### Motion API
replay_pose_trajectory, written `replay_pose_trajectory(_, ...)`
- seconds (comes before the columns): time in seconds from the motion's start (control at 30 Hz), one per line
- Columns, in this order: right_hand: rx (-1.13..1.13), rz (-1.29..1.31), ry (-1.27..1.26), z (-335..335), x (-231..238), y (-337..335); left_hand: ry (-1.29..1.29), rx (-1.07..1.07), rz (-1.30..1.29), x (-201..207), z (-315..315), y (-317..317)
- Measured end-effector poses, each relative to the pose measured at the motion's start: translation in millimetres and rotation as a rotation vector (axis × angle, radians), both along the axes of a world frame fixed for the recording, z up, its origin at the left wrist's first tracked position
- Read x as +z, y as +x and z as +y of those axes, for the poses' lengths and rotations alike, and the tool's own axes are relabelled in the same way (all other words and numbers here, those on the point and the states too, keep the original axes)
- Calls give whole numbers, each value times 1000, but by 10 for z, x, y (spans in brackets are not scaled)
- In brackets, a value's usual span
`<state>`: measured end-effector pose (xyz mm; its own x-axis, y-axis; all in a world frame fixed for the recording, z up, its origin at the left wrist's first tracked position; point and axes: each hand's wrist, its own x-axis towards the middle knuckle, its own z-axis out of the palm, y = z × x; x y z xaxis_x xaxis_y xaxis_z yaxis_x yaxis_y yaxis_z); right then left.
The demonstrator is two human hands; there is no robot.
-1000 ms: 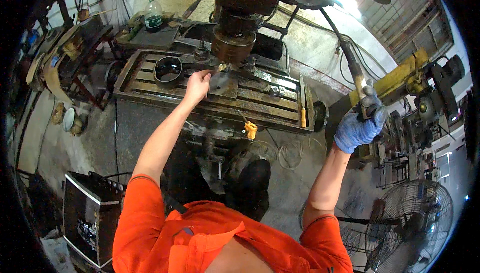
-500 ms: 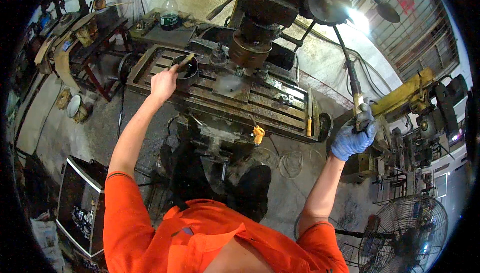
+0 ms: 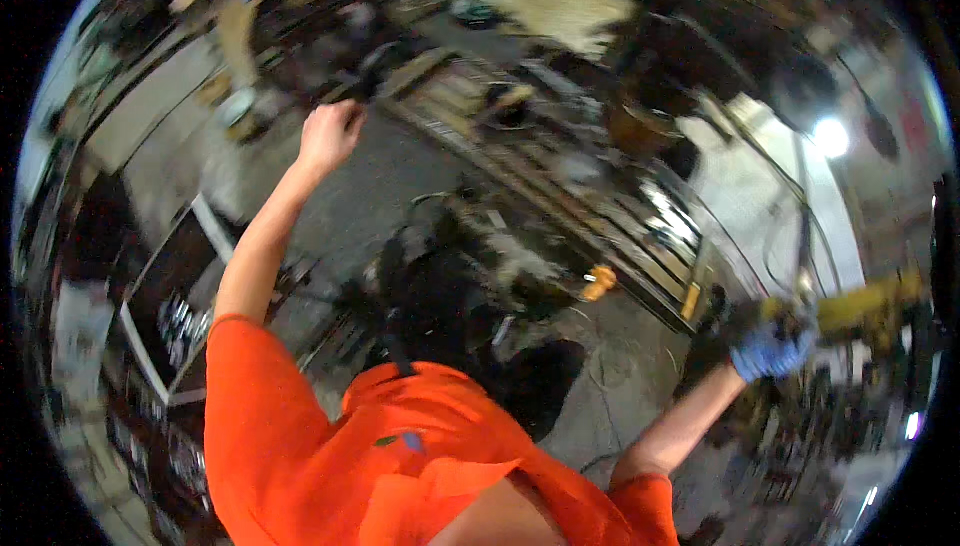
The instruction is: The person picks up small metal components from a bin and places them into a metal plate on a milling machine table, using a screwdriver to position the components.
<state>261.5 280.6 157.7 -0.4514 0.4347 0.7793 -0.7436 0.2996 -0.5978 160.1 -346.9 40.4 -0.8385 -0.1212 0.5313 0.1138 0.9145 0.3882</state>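
Observation:
My left hand (image 3: pixel 335 136) is bare and closed into a fist above the floor, left of the milling machine's slotted table (image 3: pixel 535 191). Nothing sticks out of it. Apart from it, a dark pot (image 3: pixel 508 116) stands on the table's far left part, a pale brush-like stick (image 3: pixel 515 96) across its top. At the right, my right hand (image 3: pixel 775 348) wears a blue glove and is wrapped round the lower end of a long dark rod (image 3: pixel 804 236) with a pale section above the grip. Blur hides the rod's details.
A yellow-handled tool (image 3: pixel 691 300) lies at the table's right end. An orange-yellow fitting (image 3: pixel 599 283) hangs at the front edge. An open box (image 3: pixel 212 228) with metal scraps stands on the left floor. A bright lamp (image 3: pixel 830 136) shines at the upper right.
My left hand has let go of the brush-like stick and drawn back from the pot. The view has swung, shifting the machine rightward. My right hand still grips the rod.

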Motion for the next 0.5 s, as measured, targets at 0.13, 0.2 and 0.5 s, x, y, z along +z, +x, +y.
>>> replay_pose_trajectory(0.13, -516, 116, 376, 199, 41, 51, 460, 198, -84, -170, -1189, 900)
replay_pose_trajectory(0.2, -688, 176, 453, 328, 39, 9, 363, 261, -168, -299, -1562, 1530)
replay_pose_trajectory(0.5, -805, 102, 577, 304, 418, 46, 90, 266, -1000, -1654, -2244, 2861)
